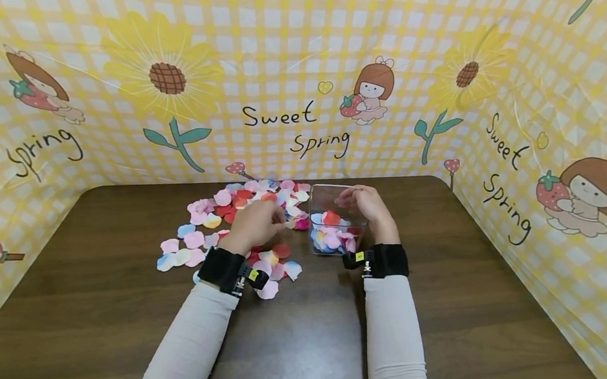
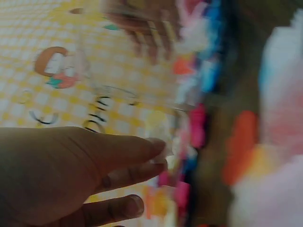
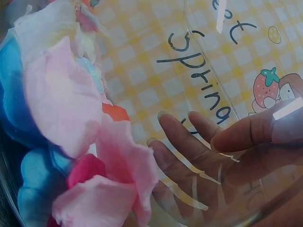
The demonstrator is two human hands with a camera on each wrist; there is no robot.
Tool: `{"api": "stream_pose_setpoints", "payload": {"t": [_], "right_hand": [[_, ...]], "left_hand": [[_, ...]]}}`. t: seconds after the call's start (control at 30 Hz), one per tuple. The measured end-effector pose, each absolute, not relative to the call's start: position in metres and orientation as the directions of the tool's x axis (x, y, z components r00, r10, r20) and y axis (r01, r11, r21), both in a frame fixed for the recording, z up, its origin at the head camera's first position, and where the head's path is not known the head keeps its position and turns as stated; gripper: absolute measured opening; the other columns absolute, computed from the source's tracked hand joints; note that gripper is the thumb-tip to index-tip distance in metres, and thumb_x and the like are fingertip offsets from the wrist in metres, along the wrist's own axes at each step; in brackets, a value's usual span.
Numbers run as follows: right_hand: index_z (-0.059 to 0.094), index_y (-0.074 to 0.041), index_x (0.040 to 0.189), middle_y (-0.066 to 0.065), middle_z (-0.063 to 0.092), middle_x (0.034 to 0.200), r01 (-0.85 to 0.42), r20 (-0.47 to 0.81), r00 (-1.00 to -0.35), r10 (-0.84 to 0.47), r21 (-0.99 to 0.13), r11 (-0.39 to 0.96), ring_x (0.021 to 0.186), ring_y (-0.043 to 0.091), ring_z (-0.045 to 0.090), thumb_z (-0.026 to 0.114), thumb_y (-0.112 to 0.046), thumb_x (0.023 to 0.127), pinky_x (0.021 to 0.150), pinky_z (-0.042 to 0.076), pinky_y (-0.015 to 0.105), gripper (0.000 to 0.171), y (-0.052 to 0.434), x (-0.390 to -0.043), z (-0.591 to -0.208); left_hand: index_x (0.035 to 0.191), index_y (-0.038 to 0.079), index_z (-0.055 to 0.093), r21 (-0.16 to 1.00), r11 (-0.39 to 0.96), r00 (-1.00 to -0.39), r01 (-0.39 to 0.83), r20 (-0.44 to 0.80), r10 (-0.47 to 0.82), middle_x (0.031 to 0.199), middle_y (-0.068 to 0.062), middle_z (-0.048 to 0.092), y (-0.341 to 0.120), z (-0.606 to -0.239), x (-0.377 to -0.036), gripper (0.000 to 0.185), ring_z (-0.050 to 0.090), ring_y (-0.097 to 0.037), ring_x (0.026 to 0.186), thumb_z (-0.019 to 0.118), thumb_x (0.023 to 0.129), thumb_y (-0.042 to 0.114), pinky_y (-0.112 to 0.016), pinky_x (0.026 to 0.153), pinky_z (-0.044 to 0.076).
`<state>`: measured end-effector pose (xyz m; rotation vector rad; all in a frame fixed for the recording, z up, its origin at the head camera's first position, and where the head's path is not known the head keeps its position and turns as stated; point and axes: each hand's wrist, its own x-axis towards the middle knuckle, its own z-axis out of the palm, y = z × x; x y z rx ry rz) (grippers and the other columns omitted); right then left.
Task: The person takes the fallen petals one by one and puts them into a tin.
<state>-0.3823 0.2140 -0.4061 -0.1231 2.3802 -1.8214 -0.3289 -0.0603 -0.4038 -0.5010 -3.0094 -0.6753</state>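
A loose pile of fabric petals [image 1: 208, 222] in pink, red, blue and white lies on the brown table [image 1: 109, 305]. My left hand [image 1: 277, 218] hovers over the pile's right side. In the blurred left wrist view its thumb and forefinger [image 2: 161, 153] meet on a pale petal. A clear plastic box [image 1: 317, 206] stands to the right of the pile with several petals [image 1: 331, 239] in it. My right hand [image 1: 350, 202] hangs over the box opening, fingers relaxed. Its fingers [image 3: 189, 132] hold nothing, as the right wrist view shows through the box wall [image 3: 203, 61], beside the petals inside [image 3: 61, 104].
A yellow checked cloth backdrop [image 1: 290, 92] printed with sunflowers and "Sweet Spring" walls the table at the back and both sides. Bare tabletop stretches in front of my forearms and out to the right of the box [image 1: 489, 302].
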Motion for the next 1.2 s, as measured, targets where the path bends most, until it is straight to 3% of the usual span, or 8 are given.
{"api": "stream_pose_setpoints", "payload": {"t": [0.23, 0.37, 0.53, 0.8, 0.9, 1.03, 1.2], "right_hand": [[0.062, 0.010, 0.120, 0.027, 0.066, 0.126, 0.022, -0.064, -0.987, -0.145, -0.962, 0.272, 0.119, 0.043, 0.061, 0.030, -0.003, 0.097, 0.107, 0.041, 0.056, 0.042, 0.214, -0.384, -0.407], [0.062, 0.009, 0.122, 0.027, 0.066, 0.126, 0.025, -0.063, -0.989, -0.134, -0.962, 0.273, 0.118, 0.042, 0.062, 0.031, -0.003, 0.097, 0.105, 0.044, 0.055, 0.041, 0.214, -0.385, -0.405], [0.062, 0.008, 0.122, 0.026, 0.067, 0.126, 0.038, -0.077, -0.989, -0.126, -0.958, 0.284, 0.119, 0.040, 0.062, 0.031, -0.004, 0.097, 0.104, 0.044, 0.053, 0.041, 0.214, -0.385, -0.407], [0.062, 0.009, 0.122, 0.027, 0.066, 0.127, 0.032, -0.071, -0.989, -0.132, -0.959, 0.281, 0.119, 0.041, 0.062, 0.031, -0.004, 0.097, 0.105, 0.043, 0.054, 0.042, 0.212, -0.382, -0.405], [0.062, 0.009, 0.123, 0.027, 0.066, 0.127, 0.038, -0.076, -0.989, -0.130, -0.961, 0.275, 0.119, 0.041, 0.062, 0.031, -0.005, 0.098, 0.106, 0.043, 0.054, 0.042, 0.213, -0.381, -0.402], [0.061, 0.009, 0.124, 0.027, 0.066, 0.128, 0.048, -0.085, -0.988, -0.129, -0.962, 0.268, 0.120, 0.041, 0.062, 0.031, -0.004, 0.099, 0.106, 0.043, 0.054, 0.041, 0.213, -0.380, -0.401], [0.060, 0.009, 0.126, 0.027, 0.065, 0.130, 0.067, -0.107, -0.985, -0.138, -0.961, 0.269, 0.122, 0.042, 0.060, 0.030, -0.004, 0.100, 0.108, 0.042, 0.054, 0.042, 0.213, -0.380, -0.403]], "left_hand": [[0.102, 0.017, 0.079, 0.423, 0.815, -0.898, 0.397, 0.363, 0.248, 0.094, 0.000, 0.074, -0.040, -0.378, -0.314, 0.013, 0.063, -0.020, 0.081, 0.074, 0.096, 0.027, -0.038, 0.062, 0.048], [0.107, 0.016, 0.079, 0.437, 0.752, -0.848, 0.493, 0.437, 0.301, 0.098, 0.000, 0.075, -0.021, -0.373, -0.308, 0.017, 0.064, -0.021, 0.084, 0.073, 0.097, 0.027, -0.035, 0.065, 0.049], [0.121, 0.014, 0.075, 0.447, 0.729, -0.842, 0.519, 0.413, 0.347, 0.116, -0.003, 0.074, -0.018, -0.377, -0.308, 0.027, 0.067, -0.022, 0.099, 0.074, 0.096, 0.025, -0.038, 0.077, 0.053], [0.124, 0.016, 0.073, 0.457, 0.780, -0.868, 0.428, 0.449, 0.213, 0.120, -0.004, 0.073, -0.064, -0.374, -0.320, 0.029, 0.067, -0.028, 0.104, 0.073, 0.096, 0.023, -0.043, 0.066, 0.050], [0.125, 0.016, 0.073, 0.449, 0.814, -0.881, 0.367, 0.448, 0.151, 0.117, -0.005, 0.074, -0.084, -0.373, -0.324, 0.029, 0.068, -0.031, 0.096, 0.071, 0.097, 0.022, -0.045, 0.066, 0.048], [0.125, 0.015, 0.072, 0.439, 0.861, -0.919, 0.258, 0.385, 0.079, 0.117, -0.008, 0.073, -0.103, -0.378, -0.328, 0.030, 0.066, -0.034, 0.082, 0.070, 0.097, 0.024, -0.047, 0.062, 0.047], [0.127, 0.010, 0.070, 0.397, 0.910, -0.978, 0.125, 0.206, 0.044, 0.124, -0.014, 0.069, -0.121, -0.400, -0.335, 0.033, 0.066, -0.039, 0.098, 0.070, 0.095, 0.020, -0.054, 0.073, 0.050]]}}
